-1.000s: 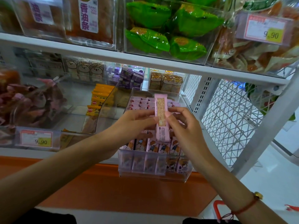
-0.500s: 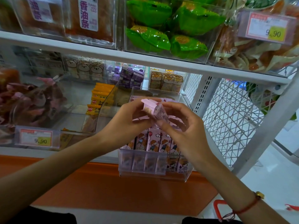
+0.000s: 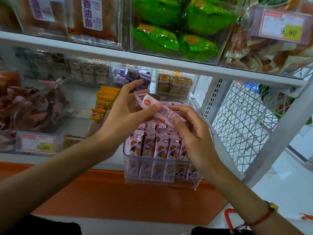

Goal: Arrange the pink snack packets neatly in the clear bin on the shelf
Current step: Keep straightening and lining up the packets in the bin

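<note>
A clear bin [image 3: 162, 183] juts out from the lower shelf, with several pink snack packets [image 3: 162, 146] standing upright in rows inside it. Above the bin, one pink snack packet [image 3: 165, 111] lies slanted between both hands. My left hand [image 3: 123, 114] pinches its upper left end between thumb and fingers. My right hand [image 3: 191, 131] holds its lower right end, fingers curled over it. The rear of the bin is hidden behind my hands.
Left of the bin lie orange packets [image 3: 103, 100] and a bin of dark pink bags [image 3: 33, 106] with a 9.90 price tag [image 3: 39, 144]. Green bags [image 3: 171, 29] fill the upper shelf. A white wire mesh panel [image 3: 240, 119] stands to the right.
The packet went from upright to lying slanted across both hands, turned end over end. Both hands rose a little above the bin.
</note>
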{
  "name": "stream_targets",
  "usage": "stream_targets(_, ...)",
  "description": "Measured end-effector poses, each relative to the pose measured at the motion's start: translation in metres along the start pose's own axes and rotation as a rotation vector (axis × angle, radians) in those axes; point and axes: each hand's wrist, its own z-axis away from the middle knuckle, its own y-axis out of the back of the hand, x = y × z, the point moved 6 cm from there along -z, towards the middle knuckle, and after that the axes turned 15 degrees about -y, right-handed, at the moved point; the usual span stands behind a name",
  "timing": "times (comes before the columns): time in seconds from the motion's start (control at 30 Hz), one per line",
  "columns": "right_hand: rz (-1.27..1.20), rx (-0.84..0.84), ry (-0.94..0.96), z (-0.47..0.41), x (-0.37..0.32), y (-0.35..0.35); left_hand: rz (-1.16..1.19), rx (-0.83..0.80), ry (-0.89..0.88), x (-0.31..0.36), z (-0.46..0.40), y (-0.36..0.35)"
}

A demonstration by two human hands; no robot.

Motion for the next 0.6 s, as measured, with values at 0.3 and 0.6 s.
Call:
stream_targets(0.3, -0.163, 0.101, -0.001, -0.004, -0.002, 0.016, 0.033, 0.165, 0.041, -0.007, 0.006, 0.003)
stream_targets(0.6, -0.140, 0.323, -0.026, -0.010, 0.009, 0.044, -0.005, -0.070, -0.023, -0.004, 0.011, -0.022)
